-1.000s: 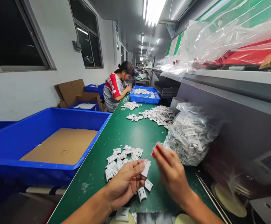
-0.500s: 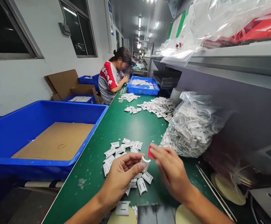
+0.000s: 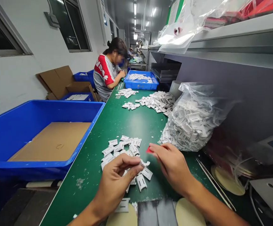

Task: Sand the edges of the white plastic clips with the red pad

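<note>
My left hand pinches a small white plastic part between thumb and fingers; its curved end pokes out past the fingertips. A small flat red piece sticks out from the fingertips of my right hand, which is closed on it. The red piece is a short way from the white part, not touching it. Behind and below my left hand lies a loose pile of similar white slotted parts on the green tabletop. One more white part rests near my left wrist on a pale round disc.
A clear bag full of white parts stands to the right. Farther back are another heap and a blue tray, near a seated co-worker. A big blue bin is at left; metal rods lie at right.
The white part in my left hand has turned and shows less of its face. My right hand still grips the red piece close by. The whole view has shifted slightly.
</note>
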The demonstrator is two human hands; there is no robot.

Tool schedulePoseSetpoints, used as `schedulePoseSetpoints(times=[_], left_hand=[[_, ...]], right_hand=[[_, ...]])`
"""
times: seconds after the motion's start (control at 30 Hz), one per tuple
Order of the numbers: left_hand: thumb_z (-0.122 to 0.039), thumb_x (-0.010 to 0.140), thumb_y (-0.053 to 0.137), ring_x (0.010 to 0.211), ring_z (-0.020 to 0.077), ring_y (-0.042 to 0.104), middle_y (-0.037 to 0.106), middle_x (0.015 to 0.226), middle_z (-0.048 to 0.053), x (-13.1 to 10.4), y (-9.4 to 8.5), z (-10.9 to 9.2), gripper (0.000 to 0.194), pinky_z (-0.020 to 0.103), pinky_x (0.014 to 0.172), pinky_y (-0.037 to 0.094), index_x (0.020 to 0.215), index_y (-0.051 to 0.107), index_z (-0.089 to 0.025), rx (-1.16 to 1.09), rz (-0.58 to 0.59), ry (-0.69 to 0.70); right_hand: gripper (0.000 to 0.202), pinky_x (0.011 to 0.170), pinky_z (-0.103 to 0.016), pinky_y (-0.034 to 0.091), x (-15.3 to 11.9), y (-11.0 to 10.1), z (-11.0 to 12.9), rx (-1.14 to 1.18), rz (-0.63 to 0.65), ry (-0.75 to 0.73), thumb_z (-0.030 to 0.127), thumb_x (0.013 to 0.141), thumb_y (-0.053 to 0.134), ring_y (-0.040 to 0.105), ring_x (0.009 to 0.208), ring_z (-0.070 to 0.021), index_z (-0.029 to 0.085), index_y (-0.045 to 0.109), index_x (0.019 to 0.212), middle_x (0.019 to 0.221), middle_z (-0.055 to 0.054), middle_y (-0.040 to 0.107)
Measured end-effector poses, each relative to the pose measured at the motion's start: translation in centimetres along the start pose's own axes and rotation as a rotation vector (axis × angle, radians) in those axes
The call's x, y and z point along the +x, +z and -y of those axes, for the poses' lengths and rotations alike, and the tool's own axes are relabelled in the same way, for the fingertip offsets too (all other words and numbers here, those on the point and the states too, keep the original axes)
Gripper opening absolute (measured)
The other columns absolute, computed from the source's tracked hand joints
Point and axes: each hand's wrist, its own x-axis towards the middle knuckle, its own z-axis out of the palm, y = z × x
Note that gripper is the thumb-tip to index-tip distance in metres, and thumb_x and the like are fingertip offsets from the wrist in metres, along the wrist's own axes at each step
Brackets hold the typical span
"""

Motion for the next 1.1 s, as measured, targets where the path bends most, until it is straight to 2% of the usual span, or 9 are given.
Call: schedulePoseSetpoints(times=[0.2,0.37,0.5,0.63,0.7,0.8,0.87,0.97,1.1], left_hand=[[-0.021,0.074,0.081,0.081,0.0169,0.072,0.076,0.082,0.001,-0.2,0.0,0.3,0.009,0.023,0.077,0.059,0.079,0.076,-0.026,0.029,-0.032,0.103],[-0.008,0.078,0.074,0.086,0.018,0.072,0.077,0.087,0.001,-0.5,-0.4,0.7,0.022,0.029,0.082,0.058,0.089,0.075,-0.027,0.111,-0.015,0.347],[0.003,0.077,0.069,0.096,0.0223,0.071,0.077,0.096,0.002,-0.4,-0.8,1.0,0.041,0.039,0.089,0.057,0.105,0.072,-0.026,0.274,0.024,0.658],[0.008,0.075,0.067,0.106,0.0264,0.07,0.077,0.101,0.002,-0.6,-1.0,1.0,0.053,0.045,0.092,0.057,0.113,0.07,-0.028,0.393,0.037,0.771],[0.008,0.075,0.068,0.105,0.027,0.071,0.078,0.101,0.002,-0.8,-1.0,1.0,0.053,0.045,0.092,0.058,0.113,0.07,-0.029,0.412,0.04,0.778],[0.009,0.072,0.069,0.103,0.0277,0.072,0.079,0.101,0.002,-1.2,-1.2,1.3,0.055,0.044,0.092,0.058,0.113,0.071,-0.028,0.458,0.031,0.809],[0.009,0.071,0.07,0.103,0.0273,0.072,0.079,0.101,0.002,-1.3,-1.4,1.4,0.055,0.042,0.091,0.058,0.111,0.072,-0.028,0.483,0.015,0.815],[0.007,0.073,0.071,0.103,0.0252,0.072,0.079,0.098,0.0,-1.2,-1.2,1.4,0.048,0.04,0.092,0.058,0.104,0.072,-0.029,0.414,-0.005,0.728],[-0.01,0.079,0.075,0.086,0.0173,0.074,0.078,0.09,-0.001,-0.5,-0.4,0.6,0.023,0.028,0.081,0.06,0.094,0.072,-0.027,0.148,0.028,0.219]], right_hand=[[0.031,0.087,-0.043,0.053,-0.2,0.0,-0.3,-0.014,0.03,-0.044,0.025,0.101,0.044,0.066,0.107,-0.0252,0.02,0.063,0.125,0.126,-0.012,0.07],[0.029,0.092,-0.044,0.05,-0.2,0.2,-0.9,-0.06,0.033,0.185,0.02,0.101,0.044,0.065,0.109,-0.0248,0.02,0.067,0.119,0.117,-0.01,0.073],[0.036,0.098,-0.044,0.048,-0.1,0.2,-0.7,0.231,-0.013,0.391,0.03,0.102,0.042,0.06,0.117,-0.0242,0.022,0.06,0.133,0.134,-0.01,0.064],[0.044,0.066,-0.034,0.055,0.1,0.3,0.0,0.748,-0.011,0.712,0.043,0.103,0.039,0.064,0.078,-0.0186,0.021,0.057,0.135,0.118,-0.012,0.071],[0.042,0.064,-0.032,0.055,-0.1,0.3,0.5,0.804,-0.006,0.654,0.04,0.103,0.04,0.064,0.079,-0.0183,0.023,0.055,0.138,0.117,-0.011,0.07],[0.041,0.087,-0.04,0.055,-0.6,0.3,0.9,0.491,0.017,0.262,0.031,0.101,0.046,0.061,0.11,-0.0241,0.029,0.053,0.141,0.14,-0.011,0.055],[0.042,0.097,-0.046,0.049,-0.8,0.5,0.7,0.217,0.056,0.087,0.025,0.098,0.051,0.056,0.118,-0.0274,0.029,0.055,0.14,0.144,-0.011,0.052],[0.036,0.096,-0.049,0.049,-0.7,0.8,0.0,-0.042,0.047,0.224,0.02,0.099,0.049,0.057,0.113,-0.0273,0.024,0.062,0.132,0.133,-0.012,0.06],[0.039,0.104,-0.049,0.044,-0.4,0.3,0.4,0.07,-0.029,0.198,0.021,0.101,0.044,0.052,0.124,-0.0271,0.02,0.054,0.139,0.139,-0.013,0.054]])
